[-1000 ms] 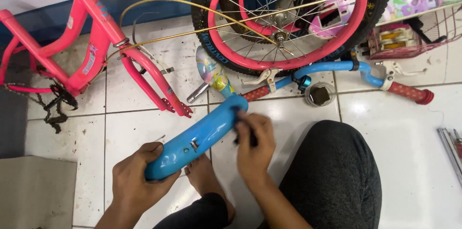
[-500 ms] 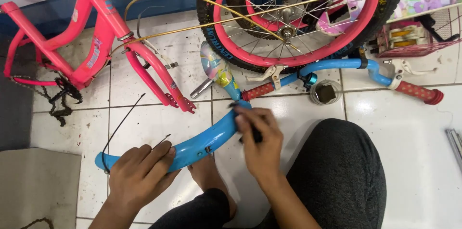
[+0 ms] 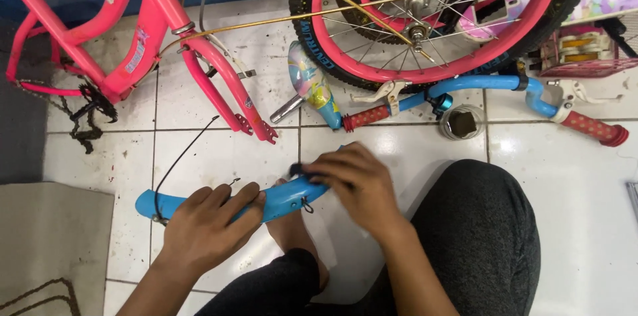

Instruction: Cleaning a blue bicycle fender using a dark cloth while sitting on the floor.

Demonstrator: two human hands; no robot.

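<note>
Swung flatter and lower than half a second ago: the blue mudguard (image 3: 279, 200), now nearly level across the white tiled floor (image 3: 219, 156) instead of angled up toward the wheel, its left tip poking out past the left hand (image 3: 209, 226). Left hand shifted along with it, now draped over the middle of the guard, fingers curled over the top edge in a steady clamp. Right hand (image 3: 355, 180) at the guard's right end, fingertips pinched on a small dark part there, too hidden under the fingers to tell what kind. Thin black wire stay (image 3: 183, 156) arcing up from the left end of the guard, a small metal clip hanging beneath its right half. Guard resting above a bare foot (image 3: 292, 236), between the knees in dark trousers. Beyond, well apart from the hands: pink bicycle frame (image 3: 133, 43) with fork lying on the tiles, pink-rimmed wheel (image 3: 425, 20), blue handlebar (image 3: 478, 87) with red grips, a pastel saddle (image 3: 312, 83). Step in hand, by the look of it: fitting or loosening a small fastener at the mudguard's end. Next move likely calling for a firm hold with the left while turning or pressing precisely with the right fingertips, without dropping the small part.
</note>
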